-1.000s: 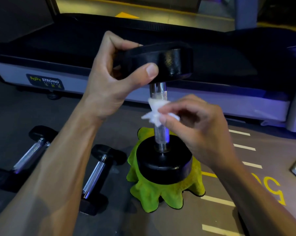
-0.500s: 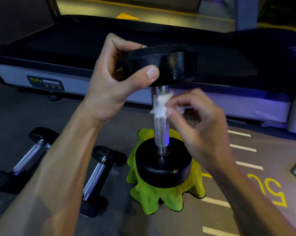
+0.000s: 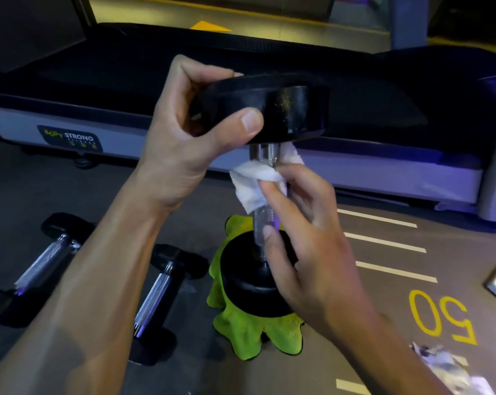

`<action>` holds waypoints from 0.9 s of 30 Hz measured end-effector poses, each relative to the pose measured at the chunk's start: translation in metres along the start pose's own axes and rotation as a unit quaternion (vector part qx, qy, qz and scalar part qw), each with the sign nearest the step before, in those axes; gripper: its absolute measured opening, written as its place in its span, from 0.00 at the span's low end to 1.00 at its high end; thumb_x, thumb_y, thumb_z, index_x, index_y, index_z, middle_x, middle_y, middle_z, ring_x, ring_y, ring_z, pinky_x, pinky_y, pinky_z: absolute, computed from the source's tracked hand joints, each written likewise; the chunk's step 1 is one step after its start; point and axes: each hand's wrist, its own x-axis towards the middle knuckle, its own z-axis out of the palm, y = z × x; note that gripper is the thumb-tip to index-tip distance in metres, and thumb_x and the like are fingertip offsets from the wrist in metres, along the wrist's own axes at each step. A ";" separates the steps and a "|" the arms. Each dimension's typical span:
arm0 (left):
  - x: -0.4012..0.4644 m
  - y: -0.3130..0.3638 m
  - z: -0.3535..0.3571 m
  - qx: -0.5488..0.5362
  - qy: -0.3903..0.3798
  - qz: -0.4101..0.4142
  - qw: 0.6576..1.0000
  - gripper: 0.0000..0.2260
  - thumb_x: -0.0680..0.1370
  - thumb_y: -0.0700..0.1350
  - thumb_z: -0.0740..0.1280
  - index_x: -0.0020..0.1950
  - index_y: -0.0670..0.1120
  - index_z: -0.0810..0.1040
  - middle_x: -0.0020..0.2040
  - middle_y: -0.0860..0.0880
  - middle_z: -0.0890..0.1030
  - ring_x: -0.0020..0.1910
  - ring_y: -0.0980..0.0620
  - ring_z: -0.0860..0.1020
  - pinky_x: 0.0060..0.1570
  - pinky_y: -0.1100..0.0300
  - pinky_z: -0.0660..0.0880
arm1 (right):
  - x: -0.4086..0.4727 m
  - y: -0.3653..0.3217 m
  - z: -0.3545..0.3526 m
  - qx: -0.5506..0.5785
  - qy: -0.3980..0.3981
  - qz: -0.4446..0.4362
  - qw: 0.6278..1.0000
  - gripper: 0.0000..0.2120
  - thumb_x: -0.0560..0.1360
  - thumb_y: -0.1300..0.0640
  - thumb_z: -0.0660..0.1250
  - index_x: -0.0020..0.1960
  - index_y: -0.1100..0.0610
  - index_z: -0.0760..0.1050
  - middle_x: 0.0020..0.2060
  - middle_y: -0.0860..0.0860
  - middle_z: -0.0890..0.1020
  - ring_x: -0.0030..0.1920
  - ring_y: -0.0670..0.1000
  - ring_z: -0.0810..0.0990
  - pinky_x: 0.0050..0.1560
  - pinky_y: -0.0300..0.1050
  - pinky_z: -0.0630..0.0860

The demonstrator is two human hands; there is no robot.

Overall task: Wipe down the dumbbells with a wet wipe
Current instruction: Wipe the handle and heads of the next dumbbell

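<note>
My left hand (image 3: 184, 138): closed on the upper head of the upright dumbbell (image 3: 269, 109), thumb across its rim. My right hand (image 3: 312, 246): pinching the white wet wipe (image 3: 255, 181), wrapped around the upper part of the knurled handle (image 3: 265, 223). Lower head: resting on a green cloth (image 3: 255, 332) on the floor (image 3: 383, 323). Two more dumbbells (image 3: 155, 295) lying to the left. Treadmill (image 3: 98, 118) behind.

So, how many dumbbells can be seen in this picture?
3. One dumbbell stands upright on the green cloth, steadied by the left hand. Two lie on the floor at left. Others may be hidden.
</note>
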 end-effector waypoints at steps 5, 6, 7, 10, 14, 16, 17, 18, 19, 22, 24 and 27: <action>0.002 0.003 0.007 0.004 -0.003 -0.003 1.000 0.20 0.73 0.51 0.74 0.59 0.49 0.71 0.59 0.49 0.78 0.56 0.58 0.79 0.57 0.61 0.75 | 0.008 0.002 -0.006 -0.003 0.038 -0.012 0.999 0.23 0.77 0.70 0.67 0.72 0.67 0.73 0.67 0.54 0.64 0.72 0.52 0.70 0.73 0.40 0.66; 0.003 0.003 0.008 0.005 -0.005 -0.004 1.000 0.20 0.73 0.51 0.75 0.59 0.49 0.71 0.60 0.47 0.78 0.57 0.57 0.79 0.57 0.60 0.76 | 0.007 0.002 -0.004 -0.003 0.032 -0.014 0.999 0.24 0.77 0.70 0.67 0.73 0.67 0.72 0.69 0.54 0.64 0.73 0.50 0.68 0.73 0.39 0.66; 0.003 0.003 0.009 0.005 -0.007 -0.005 1.000 0.20 0.73 0.51 0.75 0.60 0.49 0.71 0.61 0.46 0.78 0.58 0.55 0.79 0.57 0.59 0.76 | 0.006 0.002 -0.003 -0.005 0.022 -0.016 1.000 0.25 0.78 0.69 0.67 0.74 0.67 0.70 0.71 0.54 0.63 0.75 0.48 0.66 0.74 0.38 0.65; 0.004 0.003 0.015 0.012 -0.008 -0.004 1.000 0.21 0.73 0.51 0.76 0.60 0.49 0.71 0.62 0.44 0.78 0.58 0.52 0.79 0.59 0.57 0.76 | 0.004 0.005 -0.004 -0.013 -0.006 -0.013 1.000 0.30 0.79 0.67 0.67 0.79 0.63 0.63 0.77 0.52 0.61 0.78 0.40 0.58 0.74 0.35 0.64; 0.005 0.004 0.019 0.019 -0.013 -0.005 1.000 0.21 0.73 0.51 0.76 0.60 0.49 0.72 0.64 0.36 0.78 0.59 0.50 0.79 0.60 0.52 0.78 | 0.010 0.010 -0.013 -0.031 -0.002 -0.006 1.000 0.30 0.80 0.64 0.67 0.80 0.60 0.63 0.77 0.51 0.62 0.79 0.47 0.63 0.75 0.40 0.66; 0.006 0.004 0.021 0.019 -0.018 -0.005 1.000 0.21 0.73 0.51 0.76 0.60 0.48 0.72 0.66 0.35 0.78 0.59 0.50 0.79 0.61 0.50 0.78 | 0.001 0.011 -0.014 -0.030 0.002 -0.009 1.000 0.25 0.81 0.63 0.67 0.77 0.62 0.68 0.75 0.54 0.67 0.78 0.53 0.66 0.76 0.46 0.67; 0.006 0.004 0.022 0.017 -0.020 -0.005 1.000 0.22 0.73 0.51 0.76 0.61 0.47 0.72 0.67 0.35 0.77 0.60 0.50 0.79 0.60 0.51 0.78 | -0.008 0.010 -0.015 -0.030 0.000 -0.012 0.999 0.23 0.81 0.62 0.66 0.75 0.63 0.71 0.74 0.55 0.69 0.76 0.54 0.69 0.75 0.47 0.67; 0.006 0.004 0.022 0.015 -0.020 -0.004 1.000 0.22 0.73 0.51 0.76 0.61 0.47 0.72 0.67 0.36 0.77 0.60 0.50 0.79 0.60 0.52 0.77 | -0.015 0.009 -0.016 -0.028 -0.004 -0.011 1.000 0.21 0.81 0.61 0.66 0.74 0.62 0.73 0.72 0.54 0.70 0.73 0.53 0.70 0.74 0.46 0.68; 0.005 0.004 0.023 0.013 -0.018 -0.005 1.000 0.22 0.73 0.51 0.76 0.61 0.47 0.72 0.67 0.36 0.77 0.60 0.51 0.79 0.59 0.54 0.77 | -0.020 0.008 -0.018 -0.022 -0.010 -0.006 1.000 0.20 0.82 0.59 0.65 0.73 0.61 0.74 0.70 0.52 0.70 0.71 0.52 0.72 0.72 0.45 0.70; 0.005 0.007 0.027 0.019 -0.021 -0.009 1.000 0.24 0.73 0.51 0.75 0.62 0.44 0.71 0.67 0.35 0.77 0.59 0.51 0.79 0.59 0.55 0.77 | -0.009 0.007 -0.026 -0.025 -0.007 0.012 1.000 0.20 0.83 0.55 0.63 0.73 0.60 0.74 0.69 0.51 0.68 0.69 0.51 0.73 0.72 0.42 0.68; 0.003 0.010 0.031 0.034 -0.023 -0.010 0.999 0.25 0.73 0.52 0.75 0.63 0.42 0.71 0.66 0.35 0.77 0.59 0.51 0.79 0.59 0.54 0.77 | 0.002 0.008 -0.028 -0.041 0.007 0.023 0.999 0.21 0.83 0.56 0.62 0.75 0.59 0.72 0.70 0.51 0.65 0.70 0.49 0.71 0.73 0.38 0.65; 0.000 0.017 0.034 0.062 -0.008 -0.009 0.998 0.27 0.72 0.54 0.77 0.63 0.42 0.71 0.64 0.38 0.78 0.59 0.52 0.79 0.59 0.54 0.78 | -0.009 0.010 -0.026 -0.016 -0.004 0.023 1.000 0.27 0.83 0.60 0.64 0.80 0.56 0.63 0.73 0.48 0.62 0.75 0.44 0.66 0.75 0.37 0.62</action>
